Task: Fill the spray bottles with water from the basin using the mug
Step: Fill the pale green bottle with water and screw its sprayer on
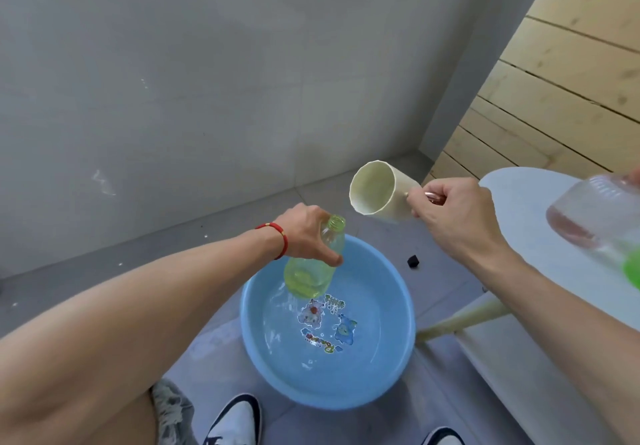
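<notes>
Grey tiled floor (446, 292) and wall, a white table (526, 209) at right. Lower centre, the blue basin (398, 368) holds shallow water. Left hand (304, 233) grips the uncapped green bottle (317, 268) above it; right hand (450, 212) pinches the tipped cream mug (379, 192) by its handle.

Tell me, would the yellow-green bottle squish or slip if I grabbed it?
The thin, clear yellow-green plastic bottle would probably dent under a hard squeeze. It looks only partly filled, so likely light. It hangs over the water-filled blue basin, so it may be wet and slippery.
</notes>
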Demonstrator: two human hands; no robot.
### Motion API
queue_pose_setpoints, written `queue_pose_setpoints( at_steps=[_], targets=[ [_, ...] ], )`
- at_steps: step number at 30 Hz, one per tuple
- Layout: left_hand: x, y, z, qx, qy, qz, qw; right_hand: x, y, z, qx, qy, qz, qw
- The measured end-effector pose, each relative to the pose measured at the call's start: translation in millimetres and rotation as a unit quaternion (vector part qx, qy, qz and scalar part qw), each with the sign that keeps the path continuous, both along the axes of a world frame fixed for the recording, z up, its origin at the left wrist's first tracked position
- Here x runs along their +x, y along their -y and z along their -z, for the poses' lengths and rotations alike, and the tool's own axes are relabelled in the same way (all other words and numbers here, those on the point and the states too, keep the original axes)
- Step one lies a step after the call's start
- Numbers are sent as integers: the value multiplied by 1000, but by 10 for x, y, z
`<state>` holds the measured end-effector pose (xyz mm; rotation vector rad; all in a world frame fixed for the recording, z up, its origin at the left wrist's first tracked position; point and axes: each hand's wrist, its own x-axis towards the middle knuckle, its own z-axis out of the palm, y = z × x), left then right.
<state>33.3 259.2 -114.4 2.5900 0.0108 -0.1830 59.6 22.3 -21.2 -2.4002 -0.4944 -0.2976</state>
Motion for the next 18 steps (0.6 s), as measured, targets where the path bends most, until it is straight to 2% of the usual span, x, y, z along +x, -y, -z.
queue_pose_setpoints(
  at_steps=[18],
  targets=[
    [70,92,41,-7,-20,10,1000,-73,-44,32,-76,113,-58,989]
  ],
)
